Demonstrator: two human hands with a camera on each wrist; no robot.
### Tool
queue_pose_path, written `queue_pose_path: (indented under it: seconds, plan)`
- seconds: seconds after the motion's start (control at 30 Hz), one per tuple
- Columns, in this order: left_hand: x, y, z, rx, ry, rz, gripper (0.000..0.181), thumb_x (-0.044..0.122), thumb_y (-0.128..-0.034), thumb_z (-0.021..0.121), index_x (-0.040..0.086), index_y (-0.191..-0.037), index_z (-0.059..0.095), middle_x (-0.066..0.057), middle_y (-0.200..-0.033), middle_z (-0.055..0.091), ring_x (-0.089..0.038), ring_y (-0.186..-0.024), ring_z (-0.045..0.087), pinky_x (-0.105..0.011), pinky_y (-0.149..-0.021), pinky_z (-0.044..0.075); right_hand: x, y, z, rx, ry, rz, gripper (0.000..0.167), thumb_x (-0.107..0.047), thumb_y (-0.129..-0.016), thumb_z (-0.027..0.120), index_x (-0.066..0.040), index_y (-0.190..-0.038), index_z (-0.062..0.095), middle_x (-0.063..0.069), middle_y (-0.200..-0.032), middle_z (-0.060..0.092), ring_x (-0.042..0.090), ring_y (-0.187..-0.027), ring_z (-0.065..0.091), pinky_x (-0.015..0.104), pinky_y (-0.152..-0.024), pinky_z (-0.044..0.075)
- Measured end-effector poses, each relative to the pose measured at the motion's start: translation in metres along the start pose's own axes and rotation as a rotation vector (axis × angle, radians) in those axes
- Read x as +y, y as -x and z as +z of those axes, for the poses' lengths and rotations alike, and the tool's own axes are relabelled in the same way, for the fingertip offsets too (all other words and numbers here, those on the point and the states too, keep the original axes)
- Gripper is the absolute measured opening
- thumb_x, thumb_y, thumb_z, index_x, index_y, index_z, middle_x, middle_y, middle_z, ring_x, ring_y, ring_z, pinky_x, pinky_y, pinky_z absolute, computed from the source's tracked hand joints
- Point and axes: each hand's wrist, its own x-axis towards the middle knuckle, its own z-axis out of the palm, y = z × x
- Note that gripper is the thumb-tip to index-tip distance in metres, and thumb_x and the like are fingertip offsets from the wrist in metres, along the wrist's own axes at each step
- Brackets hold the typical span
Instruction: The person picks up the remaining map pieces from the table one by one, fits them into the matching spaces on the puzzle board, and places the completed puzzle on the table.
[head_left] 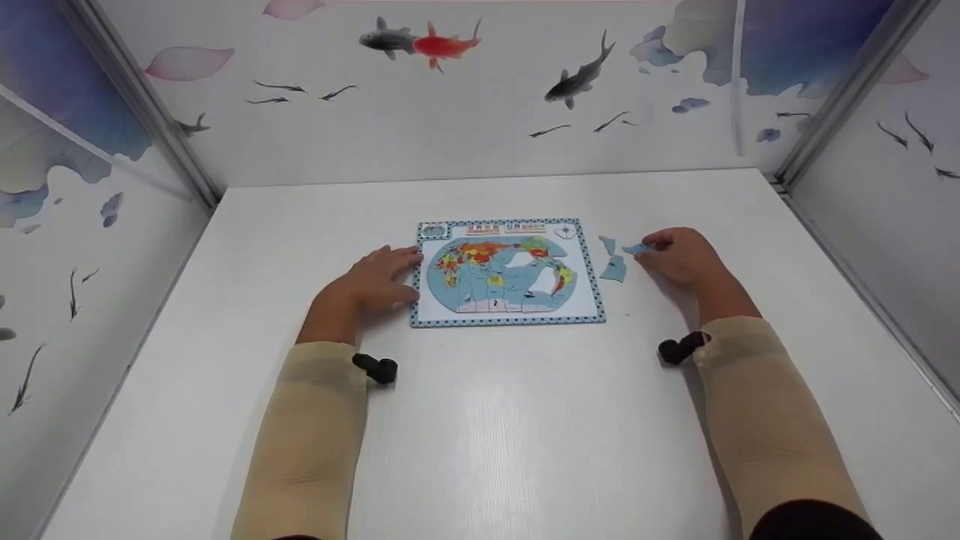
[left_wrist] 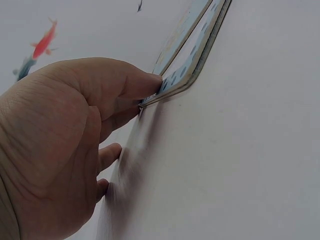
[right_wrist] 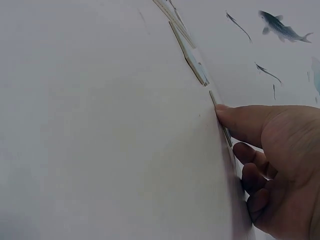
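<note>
A world map jigsaw puzzle [head_left: 510,319] with a blue dotted border lies flat on the white table. Two white gaps show in its map. My left hand [head_left: 375,281] rests at the puzzle's left edge, fingers spread; in the left wrist view its thumb [left_wrist: 145,86] touches the border near a corner. To the right of the board, my right hand [head_left: 684,259] pinches a small light-blue puzzle piece [head_left: 636,249] between thumb and fingers, low over the table. Two loose puzzle pieces, an upper one [head_left: 608,244] and a lower one [head_left: 614,268], lie between that hand and the board.
The white table [head_left: 510,435] meets a back wall [head_left: 480,127] printed with fish, and side panels stand left and right. A black wrist mount [head_left: 376,369] sits on the left sleeve, another black mount [head_left: 681,349] on the right sleeve.
</note>
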Motion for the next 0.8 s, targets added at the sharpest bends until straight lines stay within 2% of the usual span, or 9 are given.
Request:
queue_pose_path:
  seconds: [0.33, 0.8]
  plan:
    - [-0.0011, -0.002, 0.001, 0.006, -0.015, -0.004, 0.079, 0.042, -0.0953, 0.065, 0.046, -0.167, 0.032, 0.017, -0.18, 0.019, -0.026, -0.172, 0.0, -0.068, -0.135, 0.007, -0.0009, -0.0005, 0.0012, 0.015, -0.001, -0.008, 0.057, -0.04, -0.105, 0.065, -0.011, -0.153, 0.056, 0.024, -0.157, 0.049, 0.047, -0.147, 0.044, 0.066, -0.128, 0.033]
    - [-0.0031, -0.0018, 0.0002, 0.002, -0.005, 0.008, 0.079, 0.042, -0.0961, 0.065, 0.046, -0.167, 0.032, 0.017, -0.18, 0.017, -0.027, -0.172, 0.0, -0.067, -0.135, 0.006, -0.0077, 0.0015, 0.0033, 0.027, -0.01, 0.039, 0.059, -0.041, -0.103, 0.069, -0.01, -0.152, 0.055, 0.022, -0.153, 0.052, 0.044, -0.138, 0.05, 0.063, -0.125, 0.041]
